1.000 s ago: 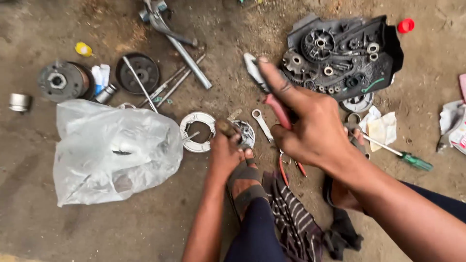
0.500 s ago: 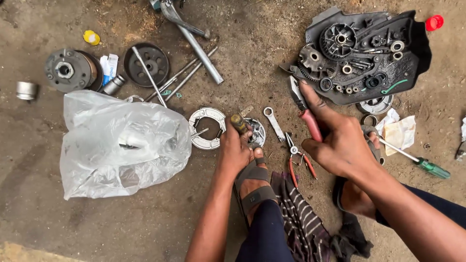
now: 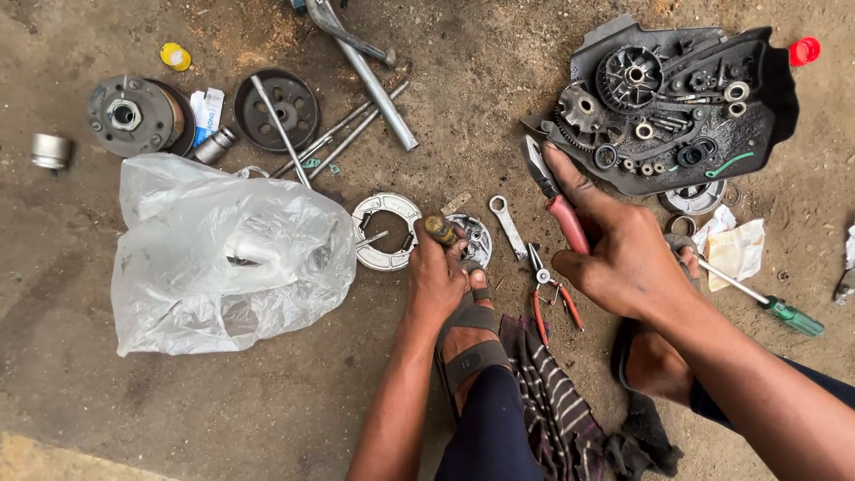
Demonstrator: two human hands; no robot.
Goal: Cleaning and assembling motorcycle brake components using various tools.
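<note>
A clear plastic bag (image 3: pixel 223 254) lies toward the floor's left edge, a black engine cover (image 3: pixel 677 107) at the far right corner. My right hand (image 3: pixel 623 258) grips red-handled pliers (image 3: pixel 557 200); my left hand (image 3: pixel 436 276) clamps a screwdriver (image 3: pixel 438 230) mid-floor.

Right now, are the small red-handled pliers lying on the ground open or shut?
Open: the small pliers lie untouched on the dirt, red handles splayed apart.

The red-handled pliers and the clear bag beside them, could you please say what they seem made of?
Red-handled pliers in the right hand: dull grey metal jaws, handles seemingly sleeved in red plastic or rubber. Clear bag: thin translucent plastic film, crinkled and glossy.
</note>
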